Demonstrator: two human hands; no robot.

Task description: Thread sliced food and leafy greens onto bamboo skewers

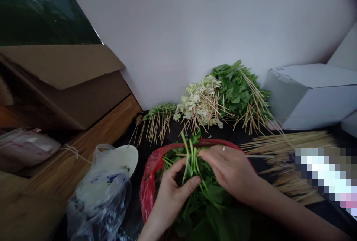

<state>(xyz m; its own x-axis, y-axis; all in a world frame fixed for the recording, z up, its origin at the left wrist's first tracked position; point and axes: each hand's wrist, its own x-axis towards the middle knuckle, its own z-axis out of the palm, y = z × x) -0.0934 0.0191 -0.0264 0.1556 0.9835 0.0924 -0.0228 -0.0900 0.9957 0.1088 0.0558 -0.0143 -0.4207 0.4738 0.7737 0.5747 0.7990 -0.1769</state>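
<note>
My left hand is closed round several stems of leafy greens, its thumb pressed on them from below. My right hand, with a ring on one finger, pinches a thin bamboo skewer. The skewer lies crosswise at the stems; its tip shows to their left and its other end sticks out past my right hand. Exactly where it passes through or behind the stems is hard to make out. Both hands are above a red plastic bag holding more loose leafy greens.
By the wall lie skewered leafy greens, pale cabbage-like pieces on skewers and skewered green beans or stems. Loose bamboo skewers spread at right near a white box. A bowl, clear plastic bag and cardboard box stand left.
</note>
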